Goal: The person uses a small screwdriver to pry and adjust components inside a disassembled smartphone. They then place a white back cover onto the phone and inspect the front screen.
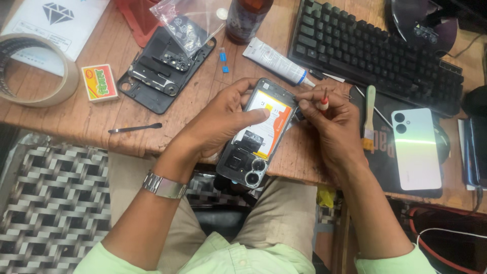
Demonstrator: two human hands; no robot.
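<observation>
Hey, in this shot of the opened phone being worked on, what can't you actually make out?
Head view only:
- Screwdriver tip: hidden behind the right hand and the phone edge.
- Phone's left edge: covered by the left hand.
- Bottle top: cut off by the upper edge.
- Parts in the plastic bag: too small and blurred.

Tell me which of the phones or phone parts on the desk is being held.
The opened phone with its orange battery showing, between both hands. The black frame lies far left; the pale back cover lies right, both untouched.

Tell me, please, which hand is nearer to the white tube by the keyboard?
Right. The right hand sits just below the tube's tip, holding a small screwdriver; the left hand lies farther down-left, on the opened phone.
</observation>
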